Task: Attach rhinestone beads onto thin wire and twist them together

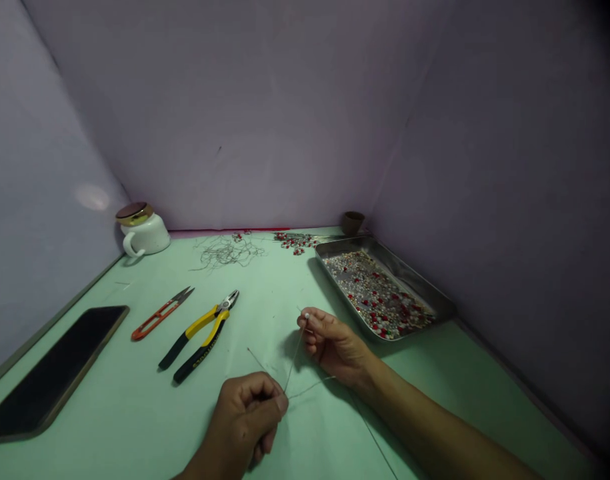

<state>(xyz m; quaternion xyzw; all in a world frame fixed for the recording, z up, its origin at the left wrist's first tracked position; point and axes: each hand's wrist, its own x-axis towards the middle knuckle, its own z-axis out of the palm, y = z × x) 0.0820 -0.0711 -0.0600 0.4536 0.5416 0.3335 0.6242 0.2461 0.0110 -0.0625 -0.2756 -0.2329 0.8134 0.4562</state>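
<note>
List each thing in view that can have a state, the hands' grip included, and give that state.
Left hand: grip closed, pinching wire
Right hand: grip closed at a white bead
Wire: straight between the hands
Pliers: lying flat, handles spread
Orange snips: lying flat, blades slightly apart
Phone: lying flat, screen dark
White mug: lid on
Metal tray: holding mixed beads
Loose wire: tangled
Brown cup: contents not visible
</note>
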